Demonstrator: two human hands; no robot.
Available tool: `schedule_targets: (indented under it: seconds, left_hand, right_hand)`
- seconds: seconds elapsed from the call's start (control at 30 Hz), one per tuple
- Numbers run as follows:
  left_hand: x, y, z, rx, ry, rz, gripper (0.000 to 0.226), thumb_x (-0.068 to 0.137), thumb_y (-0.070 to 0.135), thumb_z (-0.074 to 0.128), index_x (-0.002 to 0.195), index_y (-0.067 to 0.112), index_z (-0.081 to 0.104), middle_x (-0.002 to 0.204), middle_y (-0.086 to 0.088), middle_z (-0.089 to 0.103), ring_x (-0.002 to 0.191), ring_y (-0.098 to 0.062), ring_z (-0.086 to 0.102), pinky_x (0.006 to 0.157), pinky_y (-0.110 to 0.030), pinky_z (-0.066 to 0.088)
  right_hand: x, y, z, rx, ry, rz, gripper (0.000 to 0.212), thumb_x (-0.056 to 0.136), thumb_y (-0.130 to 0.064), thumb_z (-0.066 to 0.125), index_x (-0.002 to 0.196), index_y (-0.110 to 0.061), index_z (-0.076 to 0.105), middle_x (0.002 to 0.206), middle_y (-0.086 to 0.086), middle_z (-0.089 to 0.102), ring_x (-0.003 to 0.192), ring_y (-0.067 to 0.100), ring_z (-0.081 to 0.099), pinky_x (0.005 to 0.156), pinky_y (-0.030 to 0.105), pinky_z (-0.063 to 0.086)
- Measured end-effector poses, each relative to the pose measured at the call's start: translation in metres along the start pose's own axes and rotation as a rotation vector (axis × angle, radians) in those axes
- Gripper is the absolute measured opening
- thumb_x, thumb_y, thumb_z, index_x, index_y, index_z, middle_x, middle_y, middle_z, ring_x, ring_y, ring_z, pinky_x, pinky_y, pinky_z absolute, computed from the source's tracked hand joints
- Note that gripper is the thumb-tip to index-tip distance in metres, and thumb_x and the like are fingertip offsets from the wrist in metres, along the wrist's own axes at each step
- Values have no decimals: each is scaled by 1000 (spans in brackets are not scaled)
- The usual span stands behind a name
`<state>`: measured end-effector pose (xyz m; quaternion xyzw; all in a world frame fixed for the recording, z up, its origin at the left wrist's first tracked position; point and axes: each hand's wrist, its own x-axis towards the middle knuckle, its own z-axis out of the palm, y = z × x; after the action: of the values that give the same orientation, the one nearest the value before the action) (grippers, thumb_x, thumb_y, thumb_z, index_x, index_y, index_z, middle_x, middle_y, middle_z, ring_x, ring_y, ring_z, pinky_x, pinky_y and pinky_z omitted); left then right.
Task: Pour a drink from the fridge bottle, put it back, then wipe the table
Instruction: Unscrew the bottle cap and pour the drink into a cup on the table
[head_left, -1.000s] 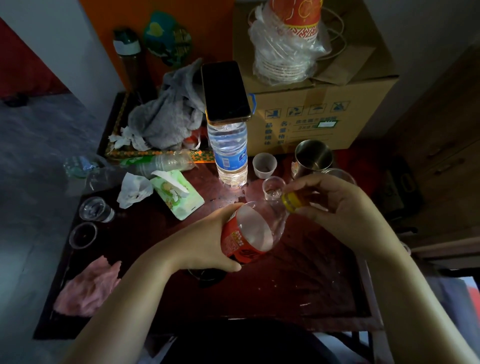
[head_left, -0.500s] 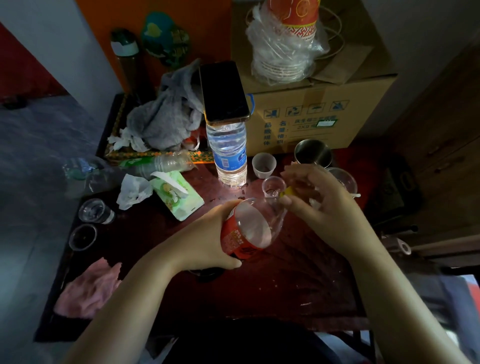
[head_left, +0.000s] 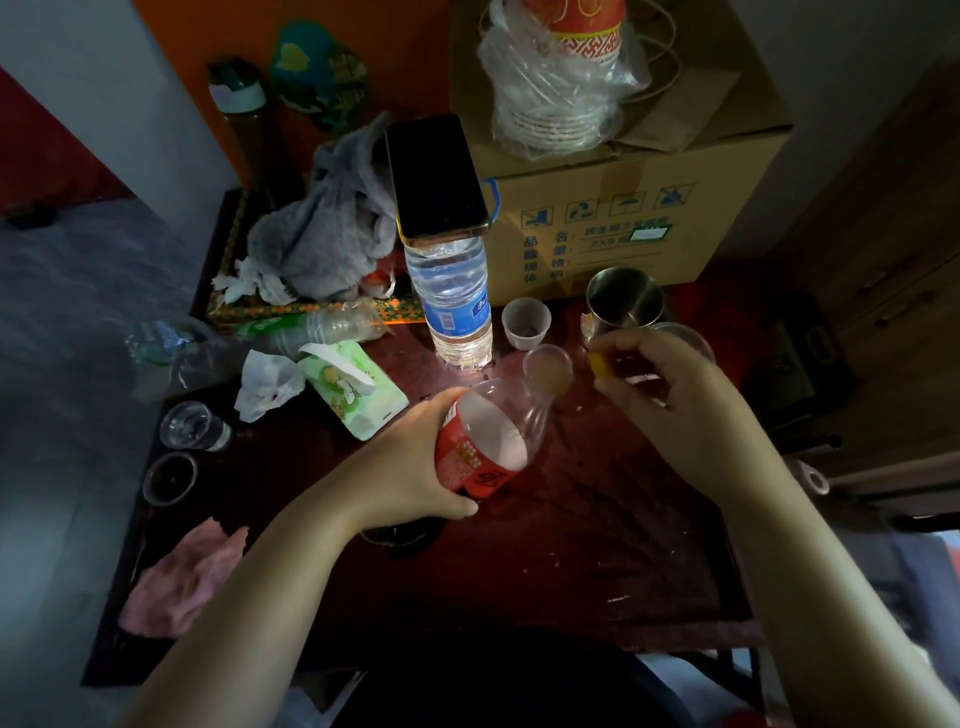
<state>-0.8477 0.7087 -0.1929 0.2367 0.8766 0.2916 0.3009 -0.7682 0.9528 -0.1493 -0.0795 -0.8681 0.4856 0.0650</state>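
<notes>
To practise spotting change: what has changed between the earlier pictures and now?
The right hand has drawn the yellow cap away from the red-labelled bottle, to the right. The left hand still grips that tilted bottle, its neck by the small clear cup.

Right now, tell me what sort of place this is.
Probably a home room, at a cluttered table: cardboard box topped with paper cups, phone on a water bottle, crumpled grey towel.

Head-worn view, steeply downward, close over table (head_left: 597, 551)
</notes>
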Motion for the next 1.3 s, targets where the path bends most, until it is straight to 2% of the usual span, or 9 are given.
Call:
schedule_targets:
  seconds: [0.1, 0.27, 0.33, 0.43, 0.83, 1.13, 1.3]
  left_hand:
    - [9, -3, 1, 26, 23, -48, 102, 52, 40, 83, 135, 46, 25, 121, 14, 48, 110, -4, 50, 94, -30, 46]
    - [24, -5, 1, 180, 51, -120, 103, 51, 43, 80, 137, 38, 25, 114, 6, 49, 104, -14, 52, 87, -39, 50]
    - [31, -5, 1, 224, 40, -150, 102, 47, 48, 77, 135, 37, 27, 111, 5, 51, 101, -18, 54, 84, -43, 51]
    - [39, -5, -1, 269, 20, -183, 100, 43, 52, 74, 131, 36, 30, 108, 4, 53, 100, -20, 56, 81, -43, 52]
    - [55, 3, -7, 403, -38, -223, 95, 50, 46, 79, 131, 31, 32, 107, 1, 49, 96, -23, 55, 80, -43, 52]
    - [63, 9, -9, 434, -81, -256, 100, 48, 50, 79, 132, 30, 30, 111, 0, 50, 99, -23, 55, 83, -44, 52]
    - [65, 11, -8, 476, -77, -275, 99, 49, 50, 79, 133, 27, 31, 113, -2, 50, 102, -26, 54, 84, -45, 51]
  right_hand:
    - [-5, 12, 2, -61, 71, 51, 22, 86, -21, 64, 107, -26, 63, 98, -14, 63, 86, -1, 60, 71, 7, 45]
    - [-12, 36, 9, -137, 97, 147, 20, 84, -28, 67, 104, -27, 64, 92, -11, 64, 76, 6, 61, 66, 15, 47]
    - [-15, 40, 11, -127, 113, 169, 23, 84, -25, 68, 106, -26, 65, 94, -9, 64, 77, 7, 60, 67, 10, 45]
    - [-19, 44, 14, -113, 119, 179, 25, 84, -23, 68, 109, -26, 66, 97, -8, 63, 81, 5, 58, 69, 5, 40]
    - [-40, 58, 39, -66, 117, 184, 24, 86, -22, 67, 110, -21, 65, 100, -14, 60, 92, -7, 53, 74, 2, 37]
    - [-41, 68, 37, -145, 129, 206, 28, 87, -27, 64, 114, -23, 62, 107, -13, 60, 90, 1, 55, 71, 7, 40]
    - [-42, 70, 36, -114, 138, 223, 27, 87, -27, 64, 113, -22, 63, 105, -13, 60, 88, 0, 55, 71, 3, 37]
